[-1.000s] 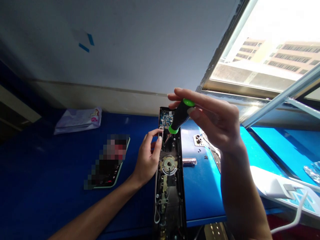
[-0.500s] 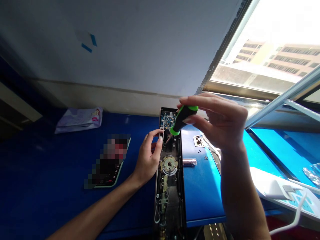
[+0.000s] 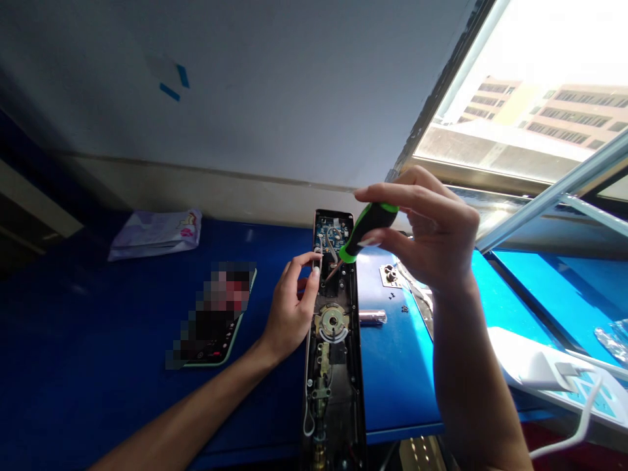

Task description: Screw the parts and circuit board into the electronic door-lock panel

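Note:
A long black housing (image 3: 343,366), which looks like an opened electronic door lock, lies lengthwise before me. It holds a blue circuit board (image 3: 331,234) at the far end and a round metal disc (image 3: 333,321) midway. My right hand (image 3: 432,226) pinches the black and green handle of a screwdriver (image 3: 366,233) between thumb and fingers. The slanted shaft reaches down into the housing, its tip near a dark block below the board. At the left rim my left hand (image 3: 294,307) is closed, thumb and forefinger against the edge by a thin white cable (image 3: 308,418).
Right of the housing lie a pinkish metallic cylinder (image 3: 373,318), several small screws (image 3: 404,309) and a small plate with black parts (image 3: 390,275). A phone (image 3: 216,320) and a lilac packet (image 3: 154,233) rest on the blue table at left. A white device (image 3: 554,373) stands right.
The right hand has shifted on the handle, its fingers lifting and spreading somewhat. The screwdriver handle has moved slightly right while the tip stays about where it was. The left hand has not moved.

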Motion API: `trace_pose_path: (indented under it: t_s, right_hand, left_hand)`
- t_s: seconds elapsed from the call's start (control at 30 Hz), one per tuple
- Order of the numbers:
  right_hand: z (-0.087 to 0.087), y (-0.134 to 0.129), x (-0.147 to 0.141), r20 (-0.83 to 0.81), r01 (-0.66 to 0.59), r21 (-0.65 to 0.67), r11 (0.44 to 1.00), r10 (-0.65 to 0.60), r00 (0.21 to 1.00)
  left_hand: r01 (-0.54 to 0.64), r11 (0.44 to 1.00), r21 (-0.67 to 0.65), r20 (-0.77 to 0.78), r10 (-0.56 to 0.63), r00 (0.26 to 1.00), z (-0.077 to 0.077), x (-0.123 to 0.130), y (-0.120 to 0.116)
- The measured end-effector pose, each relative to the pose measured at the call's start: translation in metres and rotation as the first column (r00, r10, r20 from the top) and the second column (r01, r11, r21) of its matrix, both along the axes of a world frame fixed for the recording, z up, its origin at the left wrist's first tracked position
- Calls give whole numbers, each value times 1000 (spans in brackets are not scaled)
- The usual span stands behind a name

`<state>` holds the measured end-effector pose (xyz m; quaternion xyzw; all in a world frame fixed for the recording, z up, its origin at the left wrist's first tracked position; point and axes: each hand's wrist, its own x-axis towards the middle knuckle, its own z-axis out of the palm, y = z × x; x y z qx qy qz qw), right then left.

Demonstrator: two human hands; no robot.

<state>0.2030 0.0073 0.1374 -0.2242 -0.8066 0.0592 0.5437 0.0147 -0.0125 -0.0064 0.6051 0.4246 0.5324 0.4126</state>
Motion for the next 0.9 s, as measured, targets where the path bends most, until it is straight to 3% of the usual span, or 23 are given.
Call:
trace_pose_path:
  t_s: [0.17, 0.27, 0.37, 0.43, 0.5, 0.57, 0.7, 0.77, 0.9]
  right_hand:
    - [1, -5, 2, -6, -227, -264, 937, 234, 972]
    - [0, -3, 2, 22, -104, -105, 989, 107, 994]
    - [1, -1, -1, 23, -16, 44, 999, 15, 1000]
    - [2, -3, -2, 22, -66, -42, 997, 67, 998]
    - [1, -5, -3, 5, -188, -202, 961, 193, 981]
    - [-1, -5, -1, -20, -244, -274, 930, 248, 969]
    - [-2, 0, 2, 19, -51, -81, 995, 52, 998]
    - [-1, 0, 1, 20, -11, -27, 1000, 12, 1000]
    - [-1, -2, -4, -23, -151, -191, 970, 149, 989]
  left_hand:
    - [-9, 1000, 7, -3, 9, 1000, -1, 0, 0]
    - [-9, 1000, 10, -1, 9, 1000, -2, 0, 0]
    - [-19, 999, 27, -10, 19, 1000, -2, 1, 0]
    - [-23, 999, 32, -16, 23, 1000, -2, 1, 1]
    - [-21, 999, 30, -15, 22, 1000, -2, 1, 1]
    - [-18, 999, 29, -12, 18, 1000, -3, 1, 1]
    - [-18, 999, 30, -8, 18, 1000, -4, 1, 1]
    - [-21, 999, 36, -11, 21, 1000, -4, 1, 1]
    - [-25, 999, 45, -28, 26, 999, -2, 0, 1]
